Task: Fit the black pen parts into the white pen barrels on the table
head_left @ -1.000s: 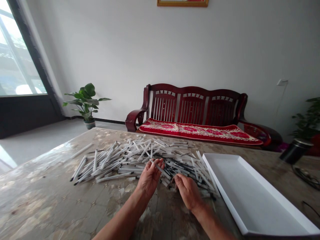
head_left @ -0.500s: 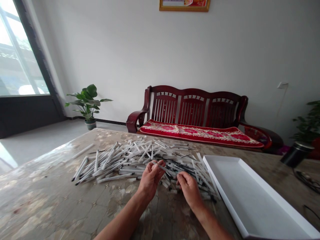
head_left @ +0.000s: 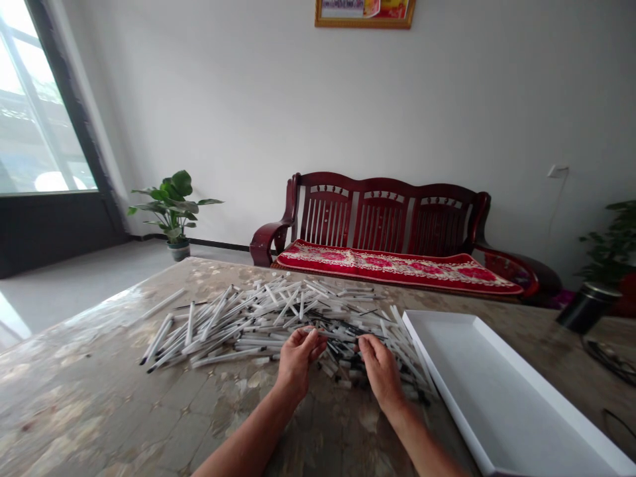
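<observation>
Over the front of the pile, my left hand (head_left: 298,358) pinches a thin, whitish pen (head_left: 335,334) between thumb and fingers. The pen points to the right, almost level. At its right end the fingers of my right hand (head_left: 380,368) are closed in a pinch; the small part between them is mostly hidden. Behind and around both hands spreads a loose pile of pens (head_left: 223,324), with pale translucent barrels and some dark ends. Darker thin pieces (head_left: 348,324) lie just behind the hands.
A shallow white box (head_left: 507,384) lies right of the pile on the patterned table (head_left: 124,424). A black cylinder (head_left: 589,308) and dark cables (head_left: 609,361) are at the far right. Behind the table stands a red wooden bench (head_left: 382,212), with a potted plant (head_left: 173,205) to its left.
My right hand has moved slightly right and up, away from my left. The pen has turned from a downward slant to nearly level. My left hand has lowered a little.
</observation>
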### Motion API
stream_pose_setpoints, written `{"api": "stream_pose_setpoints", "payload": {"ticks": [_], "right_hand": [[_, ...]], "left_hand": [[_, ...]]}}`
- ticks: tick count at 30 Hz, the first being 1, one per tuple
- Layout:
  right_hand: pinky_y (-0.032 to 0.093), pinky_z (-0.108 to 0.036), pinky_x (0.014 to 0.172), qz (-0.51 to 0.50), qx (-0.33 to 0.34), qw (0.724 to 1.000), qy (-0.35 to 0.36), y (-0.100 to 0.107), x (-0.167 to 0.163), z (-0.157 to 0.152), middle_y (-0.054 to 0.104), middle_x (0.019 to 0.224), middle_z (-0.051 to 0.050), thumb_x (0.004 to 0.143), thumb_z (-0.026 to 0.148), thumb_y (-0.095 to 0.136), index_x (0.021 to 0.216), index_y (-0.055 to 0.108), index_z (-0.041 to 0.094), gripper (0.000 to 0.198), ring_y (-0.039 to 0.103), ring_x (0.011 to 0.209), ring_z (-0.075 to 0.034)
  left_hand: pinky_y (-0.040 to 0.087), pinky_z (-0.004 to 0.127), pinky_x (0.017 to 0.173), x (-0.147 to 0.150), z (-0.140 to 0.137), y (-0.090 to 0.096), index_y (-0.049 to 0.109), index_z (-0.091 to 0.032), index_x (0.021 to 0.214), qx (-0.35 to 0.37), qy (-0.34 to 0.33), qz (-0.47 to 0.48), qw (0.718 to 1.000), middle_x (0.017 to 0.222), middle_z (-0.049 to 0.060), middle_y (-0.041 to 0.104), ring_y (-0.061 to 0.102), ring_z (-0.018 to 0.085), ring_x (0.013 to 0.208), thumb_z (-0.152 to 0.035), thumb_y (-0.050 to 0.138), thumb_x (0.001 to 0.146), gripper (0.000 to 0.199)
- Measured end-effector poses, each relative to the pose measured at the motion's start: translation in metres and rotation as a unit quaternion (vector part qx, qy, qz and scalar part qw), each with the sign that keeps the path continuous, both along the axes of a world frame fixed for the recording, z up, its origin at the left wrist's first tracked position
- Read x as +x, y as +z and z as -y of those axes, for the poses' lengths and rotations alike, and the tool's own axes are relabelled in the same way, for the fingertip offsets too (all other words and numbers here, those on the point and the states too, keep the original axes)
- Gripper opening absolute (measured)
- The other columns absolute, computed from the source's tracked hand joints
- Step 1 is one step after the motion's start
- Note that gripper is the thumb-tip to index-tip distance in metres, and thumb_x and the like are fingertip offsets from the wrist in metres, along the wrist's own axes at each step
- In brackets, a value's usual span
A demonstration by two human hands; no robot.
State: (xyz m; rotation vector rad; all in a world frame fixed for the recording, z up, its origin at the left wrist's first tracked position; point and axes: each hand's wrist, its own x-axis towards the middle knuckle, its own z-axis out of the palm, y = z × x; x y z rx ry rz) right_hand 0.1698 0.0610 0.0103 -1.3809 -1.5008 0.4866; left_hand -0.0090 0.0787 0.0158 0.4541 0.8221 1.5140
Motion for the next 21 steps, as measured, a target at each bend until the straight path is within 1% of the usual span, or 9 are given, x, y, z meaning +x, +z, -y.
{"api": "stream_pose_setpoints", "payload": {"ticks": [1,3,7,9,12,14,17,19,21], "right_hand": [[0.048,-0.028,0.061,0.004,-0.003,1.000,0.000,-0.0004,0.0001,-0.0004,0.071,0.070,-0.002,0.092,0.049,0.044,0.079,0.068,0.023,0.038,0.066,0.067,-0.021],[0.049,-0.029,0.064,0.002,0.013,1.000,-0.008,-0.0019,0.0003,-0.0023,0.072,0.071,-0.003,0.089,0.048,0.048,0.079,0.069,0.022,0.034,0.067,0.069,-0.021],[0.052,-0.030,0.072,-0.035,0.056,0.998,-0.020,-0.0034,0.0002,-0.0058,0.075,0.086,-0.006,0.081,0.043,0.059,0.090,0.072,0.021,0.028,0.068,0.077,-0.022],[0.053,-0.030,0.072,-0.039,0.056,0.997,-0.025,-0.0023,0.0004,-0.0061,0.075,0.087,-0.006,0.083,0.045,0.057,0.091,0.072,0.020,0.030,0.067,0.077,-0.021],[0.051,-0.030,0.070,-0.023,0.041,0.999,-0.022,-0.0009,0.0013,-0.0063,0.073,0.078,-0.005,0.088,0.049,0.051,0.084,0.071,0.021,0.035,0.066,0.073,-0.021],[0.051,-0.031,0.070,-0.020,0.040,0.999,-0.022,-0.0020,0.0020,-0.0075,0.072,0.075,-0.005,0.086,0.048,0.053,0.080,0.071,0.021,0.033,0.066,0.073,-0.022],[0.052,-0.031,0.075,-0.041,0.055,0.997,-0.017,-0.0056,0.0025,-0.0098,0.074,0.083,-0.005,0.082,0.043,0.059,0.085,0.071,0.021,0.026,0.067,0.079,-0.022],[0.052,-0.031,0.076,-0.053,0.060,0.997,-0.015,-0.0070,0.0028,-0.0103,0.074,0.088,-0.006,0.082,0.044,0.060,0.092,0.071,0.020,0.028,0.067,0.080,-0.022],[0.052,-0.031,0.073,-0.046,0.051,0.997,-0.023,-0.0066,0.0032,-0.0097,0.074,0.087,-0.006,0.085,0.047,0.057,0.093,0.071,0.020,0.032,0.067,0.078,-0.022]], "left_hand": [[0.059,0.024,0.065,-0.0002,-0.0002,-0.0002,0.064,-0.015,0.075,0.001,-0.003,0.002,1.000,0.074,0.002,0.073,0.070,0.013,0.066,-0.026,0.092,0.051,0.038],[0.059,0.024,0.066,-0.0003,-0.0005,-0.0006,0.065,-0.015,0.076,0.002,-0.006,0.003,1.000,0.075,0.002,0.074,0.070,0.014,0.066,-0.026,0.092,0.050,0.039],[0.059,0.024,0.066,0.0004,0.0001,-0.0007,0.064,-0.015,0.075,0.001,-0.001,0.002,1.000,0.073,0.002,0.073,0.070,0.014,0.066,-0.025,0.092,0.051,0.038],[0.059,0.024,0.066,0.0007,0.0008,-0.0001,0.064,-0.015,0.075,0.002,-0.001,0.000,1.000,0.074,0.002,0.073,0.070,0.014,0.067,-0.025,0.092,0.051,0.038],[0.058,0.024,0.067,0.0012,0.0016,0.0003,0.064,-0.015,0.075,0.001,-0.005,0.000,1.000,0.074,0.002,0.073,0.070,0.014,0.067,-0.025,0.092,0.051,0.038],[0.058,0.024,0.067,0.0016,0.0015,-0.0005,0.065,-0.015,0.075,0.000,-0.007,0.001,1.000,0.075,0.002,0.073,0.070,0.014,0.067,-0.025,0.092,0.051,0.037],[0.059,0.025,0.068,0.0018,0.0005,-0.0026,0.065,-0.015,0.074,0.001,-0.006,-0.001,1.000,0.075,0.003,0.073,0.070,0.014,0.067,-0.024,0.091,0.054,0.035],[0.059,0.026,0.069,0.0016,-0.0004,-0.0039,0.064,-0.015,0.074,0.003,-0.004,-0.002,1.000,0.075,0.003,0.073,0.071,0.014,0.067,-0.024,0.090,0.055,0.033],[0.059,0.026,0.069,0.0013,-0.0010,-0.0046,0.064,-0.015,0.074,0.004,-0.004,-0.002,1.000,0.075,0.003,0.073,0.071,0.014,0.067,-0.024,0.090,0.056,0.033]]}}
